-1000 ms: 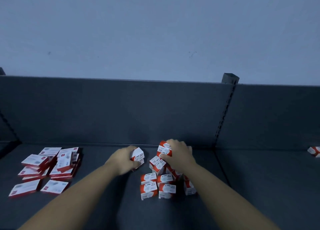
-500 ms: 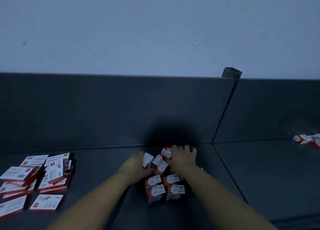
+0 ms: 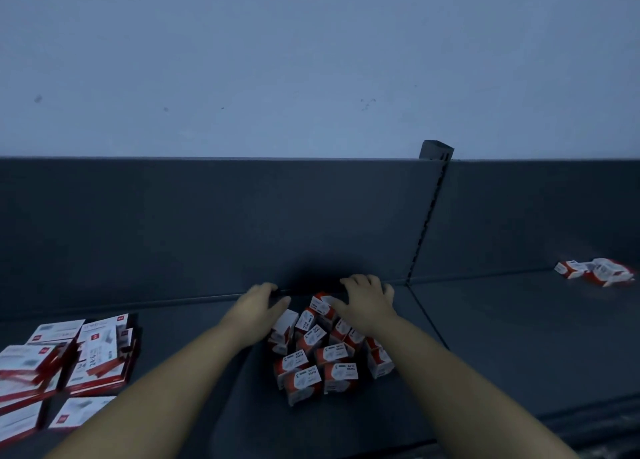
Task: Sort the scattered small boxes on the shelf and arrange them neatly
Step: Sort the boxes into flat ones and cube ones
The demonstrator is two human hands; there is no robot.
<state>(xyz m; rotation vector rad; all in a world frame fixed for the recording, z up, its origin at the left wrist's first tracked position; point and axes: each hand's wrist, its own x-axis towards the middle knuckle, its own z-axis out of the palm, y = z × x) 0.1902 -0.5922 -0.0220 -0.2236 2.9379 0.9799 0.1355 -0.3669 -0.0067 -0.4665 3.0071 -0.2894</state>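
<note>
A cluster of small red-and-white boxes sits on the dark shelf near its back wall. My left hand is at the cluster's back left corner, thumb just above a white-faced box, with nothing gripped. My right hand lies palm down over the back right of the cluster, fingers spread, thumb touching the topmost box. My right wrist hides part of the cluster.
Flat, larger red-and-white boxes lie in loose stacks at the left. A few more small boxes lie far right by the back wall. A slotted upright divides the back panel.
Both hands have let go of the boxes they held and opened. The box from my left hand now stands at the cluster's left edge. The view has tilted and shifted.
</note>
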